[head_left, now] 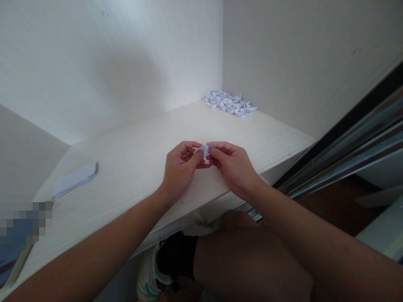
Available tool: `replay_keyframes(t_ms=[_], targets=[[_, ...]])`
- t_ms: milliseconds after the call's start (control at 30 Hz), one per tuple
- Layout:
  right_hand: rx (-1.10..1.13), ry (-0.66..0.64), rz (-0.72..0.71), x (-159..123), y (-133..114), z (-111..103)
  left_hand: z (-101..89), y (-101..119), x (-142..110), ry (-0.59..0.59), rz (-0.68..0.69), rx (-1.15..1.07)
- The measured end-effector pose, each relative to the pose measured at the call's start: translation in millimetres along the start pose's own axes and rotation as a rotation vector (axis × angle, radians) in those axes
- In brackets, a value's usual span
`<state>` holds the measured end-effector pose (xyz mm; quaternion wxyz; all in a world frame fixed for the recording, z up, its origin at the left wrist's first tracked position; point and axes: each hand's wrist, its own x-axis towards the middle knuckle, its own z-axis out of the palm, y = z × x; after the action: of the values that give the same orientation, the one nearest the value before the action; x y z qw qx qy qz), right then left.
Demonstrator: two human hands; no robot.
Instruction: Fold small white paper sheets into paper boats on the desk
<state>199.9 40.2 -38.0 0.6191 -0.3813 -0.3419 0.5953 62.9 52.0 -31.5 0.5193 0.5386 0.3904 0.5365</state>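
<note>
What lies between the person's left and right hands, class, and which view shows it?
The head view shows a small folded piece of white paper between the left hand and the right hand, pinched by both.

Passable: white shelf surface [135, 155] left of the left hand [180, 167] — open as far as the paper stack [75, 179]. Ahead of the right hand [233, 165], way runs up to a folded-paper pile [229, 104] in the corner; side wall [299, 54] and dark frame [346, 121] bound passage to its right.
</note>
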Motion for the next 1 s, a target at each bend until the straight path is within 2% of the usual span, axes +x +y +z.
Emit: replay_keyframes(t_ms=[100, 233, 533, 633, 800, 900, 1000], targets=[[0.017, -0.003, 0.05, 0.8, 0.1, 1.2, -1.3, -1.8, 1.7, 0.024, 0.05, 0.084], [0.003, -0.003, 0.043, 3.1, 1.0, 0.9, -3.6, -4.2, 3.4, -0.01, 0.083, 0.149], [-0.11, 0.009, -0.08, 3.6, 7.5, 6.3, -8.3, -6.5, 6.7, -0.004, 0.158, 0.212], [-0.211, 0.054, -0.132, 1.1, 7.3, 9.5, -9.3, -7.1, 6.2, 0.011, 0.219, 0.312], [-0.435, 0.224, -0.251, -3.1, 12.4, 19.1, -9.3, -5.1, 1.9, 0.051, 0.388, 0.553], [-0.461, 0.283, -0.298, -5.3, 16.1, 23.0, -10.5, -5.2, 1.4, 0.073, 0.422, 0.593], [-0.482, 0.271, -0.296, -7.3, 15.4, 22.5, -13.3, -7.4, 3.8, 0.052, 0.429, 0.578]])
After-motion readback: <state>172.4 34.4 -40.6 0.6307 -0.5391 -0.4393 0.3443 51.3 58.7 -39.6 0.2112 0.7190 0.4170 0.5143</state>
